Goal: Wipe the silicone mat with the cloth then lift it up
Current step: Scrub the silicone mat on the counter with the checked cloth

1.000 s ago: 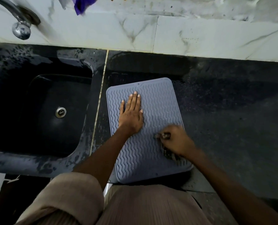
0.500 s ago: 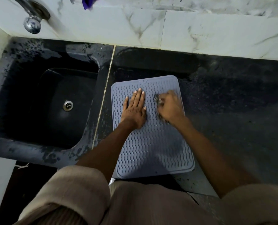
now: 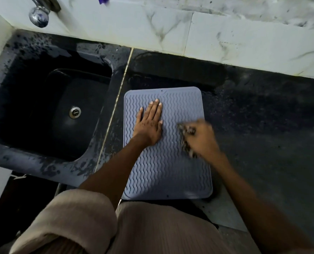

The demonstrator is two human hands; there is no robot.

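A grey-blue silicone mat (image 3: 168, 173) with a wavy ribbed pattern lies flat on the black countertop (image 3: 262, 125), just right of the sink. My left hand (image 3: 149, 123) presses flat on the mat's upper left part, fingers straight. My right hand (image 3: 201, 138) grips a dark mottled cloth (image 3: 186, 142) against the mat's right side; both are motion-blurred. Most of the cloth is hidden under that hand.
A black sink (image 3: 48, 110) with a metal drain (image 3: 74, 112) lies to the left, and a chrome tap (image 3: 39, 15) sticks out above it. A white marble backsplash (image 3: 189, 30) runs along the back. The counter's front edge is right below the mat.
My right hand with the cloth swept from the mat's lower right up to its top middle, then back down to the right side. My left hand stayed pressed on the mat.
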